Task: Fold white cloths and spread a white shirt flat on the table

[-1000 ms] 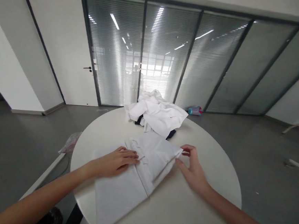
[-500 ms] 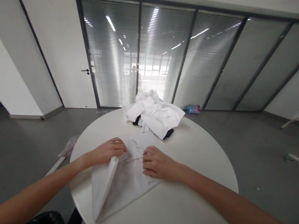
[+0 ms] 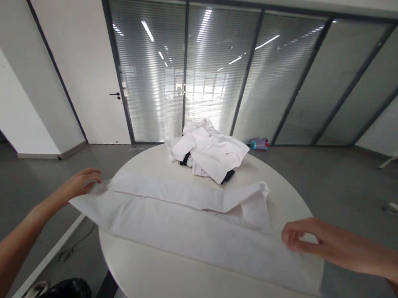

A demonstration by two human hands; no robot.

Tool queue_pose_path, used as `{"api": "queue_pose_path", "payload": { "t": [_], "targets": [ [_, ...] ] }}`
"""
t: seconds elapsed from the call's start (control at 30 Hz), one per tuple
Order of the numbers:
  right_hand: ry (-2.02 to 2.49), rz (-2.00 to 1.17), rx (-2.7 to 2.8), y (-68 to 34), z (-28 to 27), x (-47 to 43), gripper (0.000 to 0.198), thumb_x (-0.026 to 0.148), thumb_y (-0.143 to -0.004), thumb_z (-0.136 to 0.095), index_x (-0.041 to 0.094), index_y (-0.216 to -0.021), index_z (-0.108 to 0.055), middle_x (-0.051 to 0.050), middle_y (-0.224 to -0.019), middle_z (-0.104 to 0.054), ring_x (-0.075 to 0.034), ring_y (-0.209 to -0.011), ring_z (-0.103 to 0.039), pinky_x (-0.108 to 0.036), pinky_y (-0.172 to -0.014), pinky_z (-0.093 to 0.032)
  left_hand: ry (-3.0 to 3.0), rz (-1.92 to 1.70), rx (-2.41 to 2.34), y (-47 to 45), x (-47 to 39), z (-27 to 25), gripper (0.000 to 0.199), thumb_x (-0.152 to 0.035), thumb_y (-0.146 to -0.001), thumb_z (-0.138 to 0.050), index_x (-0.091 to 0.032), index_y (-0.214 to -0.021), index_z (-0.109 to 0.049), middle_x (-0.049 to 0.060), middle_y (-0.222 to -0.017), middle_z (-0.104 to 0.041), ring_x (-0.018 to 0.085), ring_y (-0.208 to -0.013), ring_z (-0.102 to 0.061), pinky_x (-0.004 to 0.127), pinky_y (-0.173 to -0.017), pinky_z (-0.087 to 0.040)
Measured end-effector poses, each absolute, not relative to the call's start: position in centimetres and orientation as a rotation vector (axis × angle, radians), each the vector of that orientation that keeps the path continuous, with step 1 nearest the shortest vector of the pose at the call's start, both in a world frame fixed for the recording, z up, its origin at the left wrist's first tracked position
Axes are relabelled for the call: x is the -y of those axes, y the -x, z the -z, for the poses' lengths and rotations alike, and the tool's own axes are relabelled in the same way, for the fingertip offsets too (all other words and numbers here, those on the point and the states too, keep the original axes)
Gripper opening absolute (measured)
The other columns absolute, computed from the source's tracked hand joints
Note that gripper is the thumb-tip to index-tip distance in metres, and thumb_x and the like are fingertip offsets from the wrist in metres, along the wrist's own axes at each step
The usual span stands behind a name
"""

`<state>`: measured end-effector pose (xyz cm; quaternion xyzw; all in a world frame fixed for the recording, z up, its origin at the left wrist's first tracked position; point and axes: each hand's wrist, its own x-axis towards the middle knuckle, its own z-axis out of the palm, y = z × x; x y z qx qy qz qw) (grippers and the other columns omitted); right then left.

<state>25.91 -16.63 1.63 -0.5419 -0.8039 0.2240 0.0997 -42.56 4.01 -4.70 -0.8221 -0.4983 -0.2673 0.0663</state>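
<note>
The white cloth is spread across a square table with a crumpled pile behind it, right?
Not quite: the table is round, as the head view shows. The white cloth is spread across it, with a crumpled pile behind.

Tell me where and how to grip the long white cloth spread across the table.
Probably pinch the long white cloth by its near left corner, coming from the left, thumb beneath: that tip juts beyond the round table, so both faces seem reachable.

White door (image 3: 71, 65), dark handle (image 3: 114, 94), glass partition (image 3: 220, 49), loose cable (image 3: 71, 250), perhaps a black bin liner (image 3: 70, 290)
</note>
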Motion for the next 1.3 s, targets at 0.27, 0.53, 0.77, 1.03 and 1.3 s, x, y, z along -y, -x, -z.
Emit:
{"api": "queue_pose_path", "payload": {
  "t": [0.27,0.53,0.77,1.03,1.3],
  "targets": [
    [1.181,-0.677,2.539,-15.5,-0.9,13.5,0.031,0.038,-0.101,-0.045,0.030,-0.112,-0.073,-0.006,-0.109,-0.074,-0.022,-0.102,-0.069,-0.035,-0.090,-0.053,3.240,0.482,1.357,29.5,3.0,1.7,0.028,-0.037,-0.097,-0.047,-0.023,-0.100,-0.071,0.006,-0.108,-0.072,0.019,-0.094,-0.068,0.025,-0.072,-0.055],
    [1.035,-0.094,2.752,-8.3,4.6,6.4,0.041,0.020,-0.100,-0.043,0.012,-0.138,-0.056,-0.018,-0.147,-0.051,-0.024,-0.137,-0.047,-0.041,-0.112,-0.038,3.064,0.465,0.915,19.1,3.6,6.8,0.043,-0.042,-0.094,-0.060,-0.020,-0.131,-0.058,0.014,-0.136,-0.058,0.029,-0.124,-0.055,0.044,-0.105,-0.044],
    [1.290,0.229,2.827,-8.6,2.6,0.6,0.018,0.032,-0.095,-0.060,0.017,-0.095,-0.071,-0.011,-0.101,-0.073,-0.027,-0.102,-0.064,-0.040,-0.091,-0.040,3.064,0.264,0.998,18.8,3.4,3.7,0.012,-0.022,-0.096,-0.056,-0.019,-0.089,-0.065,0.005,-0.091,-0.068,0.022,-0.087,-0.063,0.035,-0.084,-0.045],
    [1.602,0.690,2.347,-11.1,-2.9,-3.8,0.033,0.035,-0.099,-0.048,0.013,-0.099,-0.072,-0.018,-0.105,-0.068,-0.035,-0.105,-0.054,-0.046,-0.087,-0.035,3.647,-0.295,0.340,21.8,13.3,-4.4,0.011,-0.024,-0.095,-0.058,-0.028,-0.096,-0.068,0.001,-0.084,-0.071,0.016,-0.077,-0.067,0.025,-0.065,-0.046],
    [1.127,0.447,2.682,-6.8,0.7,-3.7,0.031,0.024,-0.101,-0.044,0.015,-0.120,-0.067,-0.016,-0.118,-0.064,-0.028,-0.110,-0.054,-0.042,-0.095,-0.038,3.503,-0.095,0.820,21.6,10.6,-2.1,0.027,-0.025,-0.100,-0.047,-0.028,-0.117,-0.067,0.002,-0.102,-0.073,0.019,-0.092,-0.070,0.026,-0.079,-0.049]
  ]
}}
